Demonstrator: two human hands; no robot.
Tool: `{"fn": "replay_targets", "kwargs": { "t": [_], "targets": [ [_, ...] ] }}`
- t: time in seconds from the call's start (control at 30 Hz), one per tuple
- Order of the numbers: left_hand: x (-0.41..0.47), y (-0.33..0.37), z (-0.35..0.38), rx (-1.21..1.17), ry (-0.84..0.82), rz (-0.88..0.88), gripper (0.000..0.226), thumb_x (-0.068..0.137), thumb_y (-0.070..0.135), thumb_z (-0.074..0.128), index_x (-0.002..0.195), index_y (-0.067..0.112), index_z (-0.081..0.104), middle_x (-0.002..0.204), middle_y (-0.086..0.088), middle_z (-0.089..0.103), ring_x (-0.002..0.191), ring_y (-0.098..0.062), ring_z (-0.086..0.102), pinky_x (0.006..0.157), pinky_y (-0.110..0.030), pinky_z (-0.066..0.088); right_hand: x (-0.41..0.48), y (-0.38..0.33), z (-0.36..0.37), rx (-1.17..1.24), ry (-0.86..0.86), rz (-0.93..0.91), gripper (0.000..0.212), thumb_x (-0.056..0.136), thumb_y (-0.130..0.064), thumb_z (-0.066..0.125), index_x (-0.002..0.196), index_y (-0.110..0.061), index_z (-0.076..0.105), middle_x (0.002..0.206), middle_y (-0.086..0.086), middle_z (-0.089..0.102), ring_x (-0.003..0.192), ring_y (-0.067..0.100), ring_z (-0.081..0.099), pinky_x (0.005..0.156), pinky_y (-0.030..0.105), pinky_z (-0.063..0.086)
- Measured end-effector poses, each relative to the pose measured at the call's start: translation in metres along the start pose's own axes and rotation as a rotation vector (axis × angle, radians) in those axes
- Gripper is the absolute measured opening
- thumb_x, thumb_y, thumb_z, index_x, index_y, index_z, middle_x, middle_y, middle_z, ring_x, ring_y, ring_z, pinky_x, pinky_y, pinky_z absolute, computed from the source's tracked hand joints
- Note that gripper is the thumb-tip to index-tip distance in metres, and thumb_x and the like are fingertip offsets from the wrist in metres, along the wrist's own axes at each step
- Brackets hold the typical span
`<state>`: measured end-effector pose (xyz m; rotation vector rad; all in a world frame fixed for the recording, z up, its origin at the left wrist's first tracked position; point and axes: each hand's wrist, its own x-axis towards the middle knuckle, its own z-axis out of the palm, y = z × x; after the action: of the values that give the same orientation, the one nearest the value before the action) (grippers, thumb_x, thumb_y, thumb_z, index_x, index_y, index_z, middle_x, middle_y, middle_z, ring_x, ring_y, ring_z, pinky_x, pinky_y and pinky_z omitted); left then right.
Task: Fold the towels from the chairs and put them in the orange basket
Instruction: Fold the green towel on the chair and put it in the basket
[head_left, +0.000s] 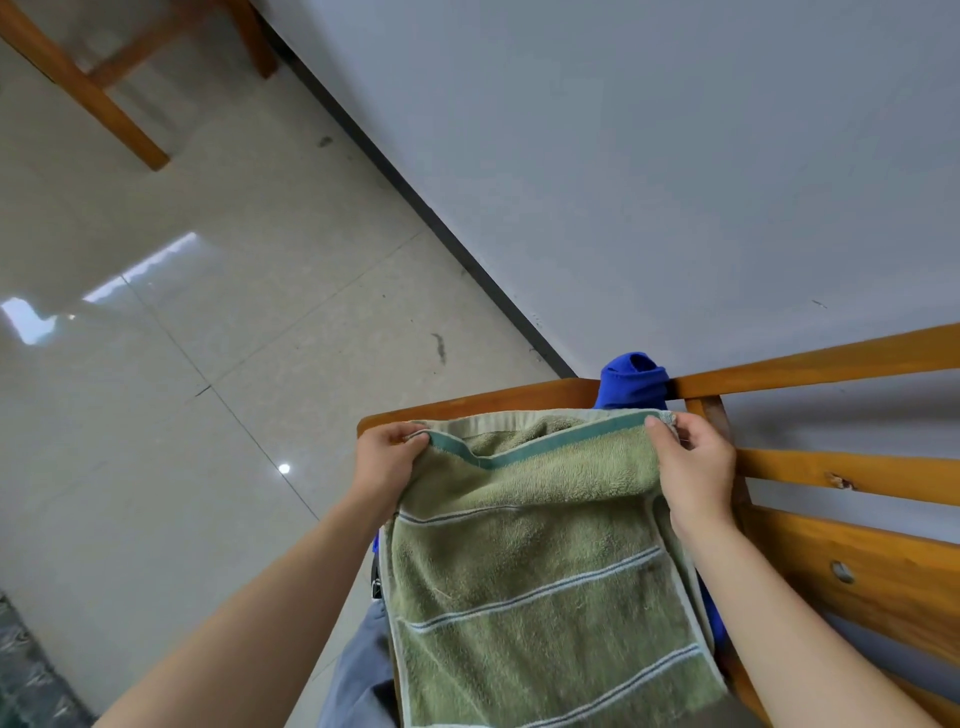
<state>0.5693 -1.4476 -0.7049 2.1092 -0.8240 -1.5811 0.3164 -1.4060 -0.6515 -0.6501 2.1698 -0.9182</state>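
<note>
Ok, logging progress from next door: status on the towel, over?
Left hand and right hand each pinch a top corner of the green striped towel. Blue towel hangs on the wooden chair rail behind it. Orange basket not in view.

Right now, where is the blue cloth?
In the head view, right of centre, the blue cloth hangs over the wooden rail, just behind the green towel and up-left of the right hand.
</note>
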Motion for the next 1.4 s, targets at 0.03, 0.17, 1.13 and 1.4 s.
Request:
{"fn": "replay_targets", "kwargs": {
  "t": [0.03, 0.17, 1.13, 1.4],
  "targets": [
    [0.001, -0.001, -0.001, 0.017, -0.005, 0.000, 0.007, 0.089, 0.010, 0.059, 0.088, 0.012, 0.066, 0.080, 0.002, 0.061, 0.072, -0.012, 0.055, 0.057, -0.018, 0.045, -0.001, 0.000, -0.001, -0.002, -0.004, 0.002, 0.002, 0.089, -0.011, 0.059, 0.087, -0.010, 0.061, 0.075, 0.003, 0.058, 0.076, 0.020, 0.053, 0.068, 0.031, 0.044],
    [0.005, -0.005, -0.009, 0.052, 0.004, 0.046, 0.009, 0.088, 0.009, 0.060, 0.093, 0.008, 0.068, 0.075, 0.003, 0.060, 0.072, -0.012, 0.054, 0.061, -0.019, 0.046, -0.002, 0.000, -0.005, -0.006, -0.002, 0.006, 0.003, 0.090, -0.012, 0.058, 0.089, -0.011, 0.061, 0.074, -0.001, 0.059, 0.074, 0.018, 0.054, 0.064, 0.028, 0.044],
    [-0.205, 0.138, -0.201, -0.589, -0.243, 0.746, 0.048, 0.037, 0.045, 0.090, 0.077, 0.023, 0.076, 0.067, 0.006, 0.071, 0.062, -0.004, 0.065, 0.068, -0.016, 0.054, -0.092, -0.211, -0.138, 0.646, -0.179, -0.463, 0.027, 0.053, -0.048, 0.073, 0.072, -0.029, 0.073, 0.076, -0.014, 0.070, 0.084, 0.002, 0.064, 0.072, 0.016, 0.053],
    [-0.178, 0.036, -0.159, -0.557, -0.187, 0.149, 0.063, 0.010, 0.045, 0.093, 0.065, 0.019, 0.077, 0.058, 0.002, 0.068, 0.050, -0.006, 0.063, 0.049, -0.015, 0.052, -0.098, -0.106, -0.113, 0.353, -0.203, -0.121, 0.025, 0.067, -0.043, 0.071, 0.080, -0.023, 0.068, 0.078, -0.007, 0.070, 0.081, 0.005, 0.064, 0.062, 0.012, 0.054]
  ]
}}
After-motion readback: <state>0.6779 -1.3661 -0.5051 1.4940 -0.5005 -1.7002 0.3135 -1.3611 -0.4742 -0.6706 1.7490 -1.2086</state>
